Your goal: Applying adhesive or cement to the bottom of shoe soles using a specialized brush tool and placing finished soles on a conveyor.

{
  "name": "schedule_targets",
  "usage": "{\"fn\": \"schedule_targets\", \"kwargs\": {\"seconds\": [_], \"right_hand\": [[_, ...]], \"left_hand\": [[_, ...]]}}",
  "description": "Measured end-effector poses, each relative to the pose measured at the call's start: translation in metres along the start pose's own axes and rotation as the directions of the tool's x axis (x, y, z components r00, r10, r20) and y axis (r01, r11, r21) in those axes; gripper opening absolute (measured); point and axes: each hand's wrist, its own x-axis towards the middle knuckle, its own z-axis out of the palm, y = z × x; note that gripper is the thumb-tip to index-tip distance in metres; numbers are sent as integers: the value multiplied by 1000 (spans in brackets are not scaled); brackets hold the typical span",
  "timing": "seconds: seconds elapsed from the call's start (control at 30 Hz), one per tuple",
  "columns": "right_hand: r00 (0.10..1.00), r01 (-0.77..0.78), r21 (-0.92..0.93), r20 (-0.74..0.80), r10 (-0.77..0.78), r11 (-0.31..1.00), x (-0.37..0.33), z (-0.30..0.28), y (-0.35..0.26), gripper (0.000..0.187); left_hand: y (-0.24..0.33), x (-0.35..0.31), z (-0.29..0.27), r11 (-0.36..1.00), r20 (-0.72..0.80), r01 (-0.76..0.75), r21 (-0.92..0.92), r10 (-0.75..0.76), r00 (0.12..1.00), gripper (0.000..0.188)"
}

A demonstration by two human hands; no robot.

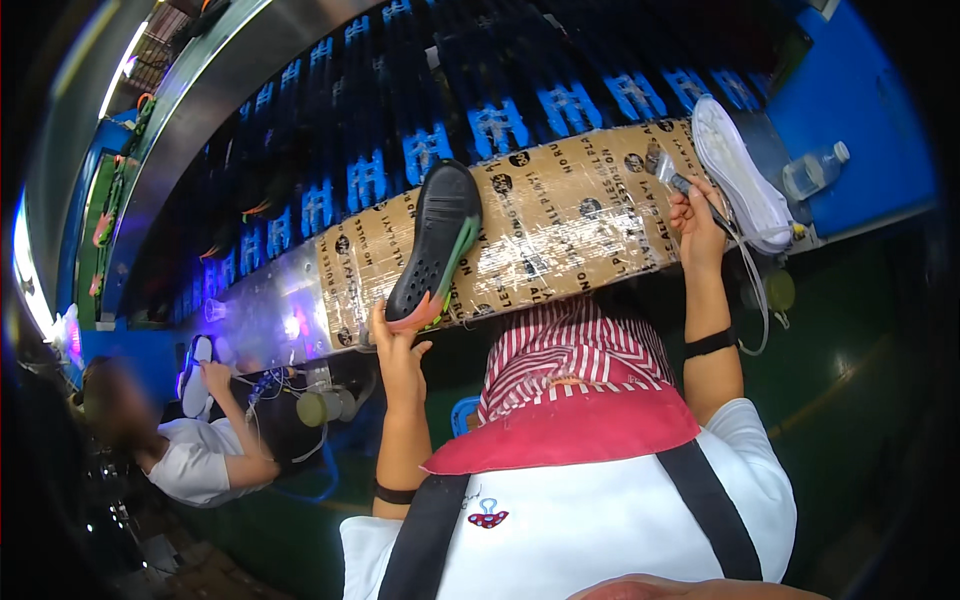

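Black sole (437,225), upper centre of the frame: probably light, springy, best held by its sides. The left hand (399,350) touches its lower end, clamping unclear; the right hand (702,218), upper right, has fingers closed around a brush (668,172).

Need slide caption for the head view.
Left hand touching a black shoe sole with pink-green edge; right hand gripping a flat brush with dark handle.

The left hand (400,345) touches a black sole's (438,235) end; the right hand (700,215) grips a brush (665,172) beside a white shoe (738,178).
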Motion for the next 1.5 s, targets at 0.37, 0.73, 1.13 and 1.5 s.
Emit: {"fn": "schedule_targets", "kwargs": {"seconds": [0.37,0.73,1.13,1.5], "right_hand": [[982,-125,-104,131,139,987,-63,3,-12,19],[939,-167,-79,290,183,983,-84,27,-25,21],[902,-138,-182,383,200,974,-92,53,-19,21],[887,-260,-82,374,272,962,-96,87,-21,19]], "left_hand": [[-39,39,63,579,310,416,-701,-278,909,56],[-44,32,79,430,624,577,-695,-40,781,68],[-67,2,77,318,649,635,-705,-72,757,62],[-82,-11,85,315,760,709,-631,65,647,71]]}}
